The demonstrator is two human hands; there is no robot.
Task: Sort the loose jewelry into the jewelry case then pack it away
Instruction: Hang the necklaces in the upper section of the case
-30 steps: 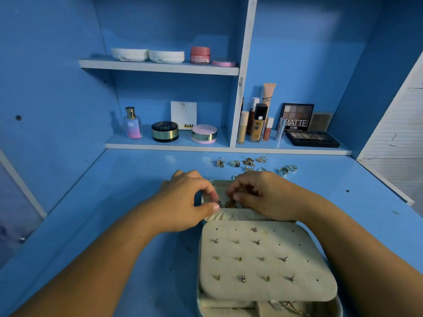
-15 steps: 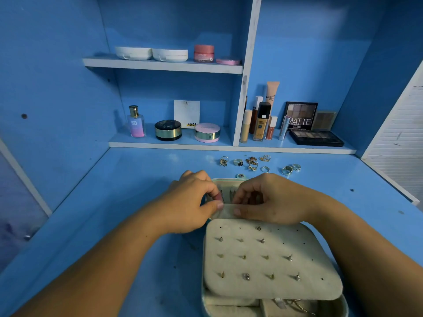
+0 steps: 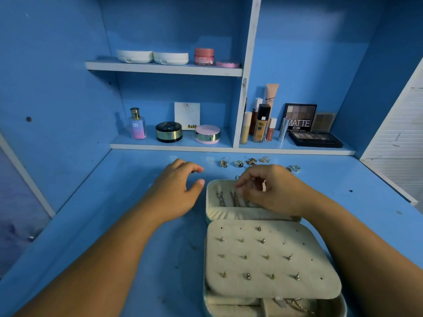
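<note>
Now that the left hand [image 3: 174, 191] is drawing away leftward from the jewelry case [image 3: 229, 213] at frame centre, its grip released and empty, the right hand [image 3: 272, 191] is lingering curled over the lid's chains [image 3: 220, 199], grasp indeterminable, while loose rings [image 3: 238, 164] are waiting unsorted above.

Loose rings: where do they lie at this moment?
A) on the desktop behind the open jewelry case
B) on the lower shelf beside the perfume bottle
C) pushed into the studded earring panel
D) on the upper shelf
A: the rings lie in a row on the blue desktop, just beyond the far edge of the open jewelry case.
</note>
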